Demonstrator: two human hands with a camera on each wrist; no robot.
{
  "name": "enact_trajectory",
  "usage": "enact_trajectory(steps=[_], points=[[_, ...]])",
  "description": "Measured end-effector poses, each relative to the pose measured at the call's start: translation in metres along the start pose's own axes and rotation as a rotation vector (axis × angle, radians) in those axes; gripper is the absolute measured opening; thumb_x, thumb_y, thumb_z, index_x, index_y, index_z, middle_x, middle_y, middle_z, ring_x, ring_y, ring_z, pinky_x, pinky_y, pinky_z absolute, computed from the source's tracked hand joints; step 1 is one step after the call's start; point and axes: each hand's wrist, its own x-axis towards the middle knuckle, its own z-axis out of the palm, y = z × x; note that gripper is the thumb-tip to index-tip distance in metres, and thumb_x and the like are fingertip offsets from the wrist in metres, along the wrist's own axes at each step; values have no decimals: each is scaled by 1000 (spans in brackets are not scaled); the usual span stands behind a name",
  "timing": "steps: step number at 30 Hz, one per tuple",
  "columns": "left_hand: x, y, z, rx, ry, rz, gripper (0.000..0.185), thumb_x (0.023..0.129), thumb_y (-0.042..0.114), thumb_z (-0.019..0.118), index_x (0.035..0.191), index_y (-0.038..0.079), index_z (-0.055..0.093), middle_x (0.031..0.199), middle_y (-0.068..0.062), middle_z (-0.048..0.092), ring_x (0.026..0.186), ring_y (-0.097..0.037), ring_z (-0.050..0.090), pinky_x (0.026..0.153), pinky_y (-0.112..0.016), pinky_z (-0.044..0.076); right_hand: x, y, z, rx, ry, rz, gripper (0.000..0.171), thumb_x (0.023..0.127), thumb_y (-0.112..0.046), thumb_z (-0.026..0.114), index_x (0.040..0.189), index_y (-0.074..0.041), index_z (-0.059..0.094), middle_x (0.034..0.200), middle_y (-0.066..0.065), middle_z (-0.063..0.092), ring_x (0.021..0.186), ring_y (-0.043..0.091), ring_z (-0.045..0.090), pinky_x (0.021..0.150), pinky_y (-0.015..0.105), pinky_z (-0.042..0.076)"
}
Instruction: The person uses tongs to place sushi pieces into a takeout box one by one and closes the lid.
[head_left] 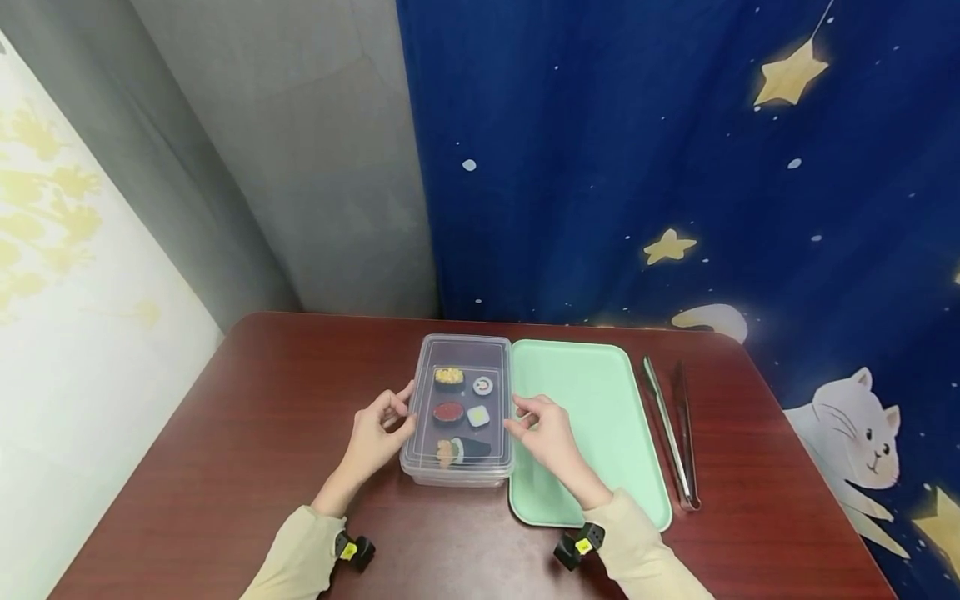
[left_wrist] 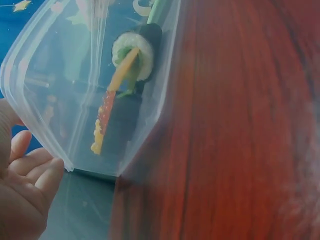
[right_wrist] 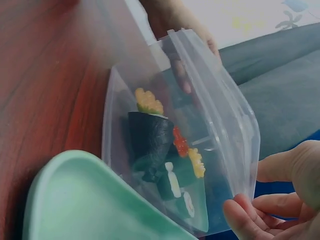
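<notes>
**Both hands at the sides of a lidded box of toy sushi**

Nearest the head camera are two cream sleeves with small black-and-yellow wrist units, then the hands themselves. The left hand sits at the left edge of the clear plastic box, fingers loosely bent with their tips at the lid's rim; the right hand mirrors it on the right edge. Neither grip is wrapped around anything: both are relaxed and fairly wide, fingertips only touching or just beside the rim, and the wrist views do not settle which.

The box stands on the dark red surface, its right side just beside the mint green tray. It looks light and thin-walled, so it would likely flex if squeezed, and the smooth plastic may slip. The lid's overhanging rim, at the long sides, seems the best place to take hold. Inside, the sushi pieces lie loose and would probably slide if the box tilted.

Right of the tray lie metal tongs, well apart from the hands. Beyond stand a grey wall and a blue star-printed curtain. Nothing blocks the box.
</notes>
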Motion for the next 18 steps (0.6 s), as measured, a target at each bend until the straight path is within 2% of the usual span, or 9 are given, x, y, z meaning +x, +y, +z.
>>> enact_trajectory(steps=[5, 12, 15, 18], points=[[1, 2, 0, 25, -12, 23, 18, 74, -19, 64, 78, -10, 49, 115, -34, 56, 101, -44, 58, 76, -42, 50, -2, 0, 0, -1, 1, -7, 37, 77, -1, 74, 111, 9, 64, 82, 9, 60, 66, 18, 61, 52, 21, 46], [2, 5, -2, 25, -37, 17, 18, 75, -19, 64, 83, -13, 49, 117, -35, 55, 103, -45, 57, 78, -43, 50, -3, 4, 2, -22, 23, -84, 36, 76, 1, 73, 109, 11, 64, 82, 14, 61, 64, 20, 62, 52, 19, 46], [8, 1, -7, 28, -52, -47, 19, 77, -16, 65, 88, -13, 50, 114, -33, 58, 102, -44, 58, 79, -45, 51, -1, 1, -3, -9, 4, -65, 34, 77, -2, 74, 107, 11, 65, 85, 16, 62, 66, 22, 63, 54, 22, 49], [26, -12, -17, 104, -52, -188, 18, 83, -4, 66, 97, -9, 55, 107, -25, 65, 100, -38, 62, 82, -43, 52, 11, -3, -13, 9, 0, -25, 32, 80, -6, 72, 106, 10, 65, 89, 19, 64, 69, 25, 63, 55, 26, 52]])
